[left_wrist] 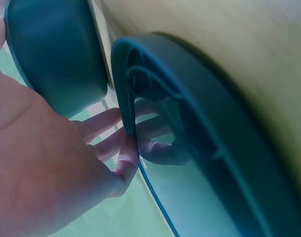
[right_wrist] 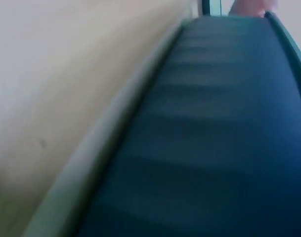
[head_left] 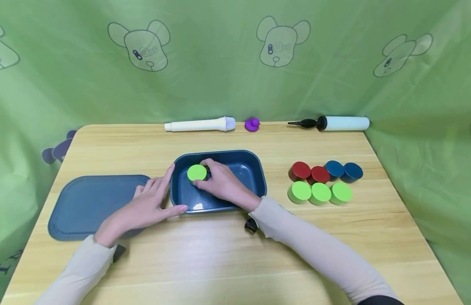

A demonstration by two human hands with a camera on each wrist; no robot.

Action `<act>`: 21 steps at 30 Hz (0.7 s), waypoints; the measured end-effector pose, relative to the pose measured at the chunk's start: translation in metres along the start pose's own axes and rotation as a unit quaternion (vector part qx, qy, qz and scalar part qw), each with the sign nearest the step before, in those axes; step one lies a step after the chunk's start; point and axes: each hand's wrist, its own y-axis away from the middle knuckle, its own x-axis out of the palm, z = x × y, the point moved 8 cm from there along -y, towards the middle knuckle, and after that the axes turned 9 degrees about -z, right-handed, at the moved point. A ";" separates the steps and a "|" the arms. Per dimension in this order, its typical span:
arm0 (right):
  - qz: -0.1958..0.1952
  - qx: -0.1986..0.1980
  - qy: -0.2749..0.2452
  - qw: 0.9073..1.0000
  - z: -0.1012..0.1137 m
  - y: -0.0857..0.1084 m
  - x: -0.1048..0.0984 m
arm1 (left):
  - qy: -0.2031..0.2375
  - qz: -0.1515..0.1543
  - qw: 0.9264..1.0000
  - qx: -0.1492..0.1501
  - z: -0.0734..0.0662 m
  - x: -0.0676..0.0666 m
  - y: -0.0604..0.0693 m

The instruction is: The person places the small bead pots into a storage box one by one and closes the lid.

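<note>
Leftmost on my feed: blue lid (head_left: 92, 203) on the bench (head_left: 220, 258), its right end partly under the left hand (head_left: 148, 201). I read that hand as released, fingers extended, thumb and forefinger against the box (head_left: 243, 171). Green cylinder (head_left: 197, 173) inside the box, rightward of the left hand, immediately left of the right hand (head_left: 224, 182), which grasps it between thumb and fingers. Round face up; box's long axis crosswise. Cylinder touching box floor? I can't tell. Well right of the right hand: red cylinders (head_left: 299, 171), more green cylinders (head_left: 320, 193), blue cylinders (head_left: 334, 169).

Writing: dark letters (head_left: 6, 262) on the curtain (head_left: 216, 84), far left of the left hand, partial, unreadable. Printed animal heads (head_left: 283, 46) beyond both hands: marks too faint.
</note>
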 end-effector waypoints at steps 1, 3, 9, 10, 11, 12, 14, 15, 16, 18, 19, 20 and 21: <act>-0.004 0.005 -0.003 1.000 -0.001 0.000 0.001 | 0.000 0.000 1.000 0.001 0.000 0.000 0.000; -0.008 0.015 -0.025 1.000 -0.001 0.001 0.002 | -0.001 -0.001 1.000 0.001 0.000 0.000 0.001; 0.006 0.040 -0.085 0.996 0.000 0.003 0.007 | 0.000 -0.002 1.000 0.000 0.001 0.001 0.001; 0.009 0.040 -0.088 0.995 0.000 0.004 0.007 | 0.001 -0.002 1.000 -0.001 0.001 0.001 0.001; 0.013 0.041 -0.092 0.995 0.000 0.004 0.008 | 0.002 -0.002 1.000 -0.002 0.001 0.001 0.000; 0.015 0.041 -0.095 0.995 0.000 0.004 0.008 | 0.003 -0.002 1.000 -0.003 0.002 0.001 0.000; 0.016 0.040 -0.102 0.994 0.000 0.005 0.009 | 0.004 0.000 1.000 -0.005 0.003 0.001 0.000; 0.015 0.039 -0.106 0.993 0.000 0.005 0.008 | 0.003 0.001 1.000 -0.006 0.003 0.002 0.000; 0.015 0.039 -0.113 0.993 0.000 0.006 0.008 | 0.004 0.001 1.000 -0.007 0.003 0.002 0.000; 0.011 0.042 -0.126 0.991 -0.001 0.007 0.006 | 0.005 0.000 1.000 -0.007 0.004 0.001 0.000; 0.009 0.043 -0.132 0.990 -0.002 0.007 0.005 | 0.005 -0.001 1.000 -0.007 0.004 0.001 0.000; 0.007 0.046 -0.135 0.990 -0.003 0.008 0.003 | 0.004 -0.002 1.000 -0.006 0.004 0.001 0.000; 0.005 0.048 -0.140 0.989 -0.004 0.009 0.001 | 0.002 -0.003 1.000 -0.005 0.004 0.001 0.000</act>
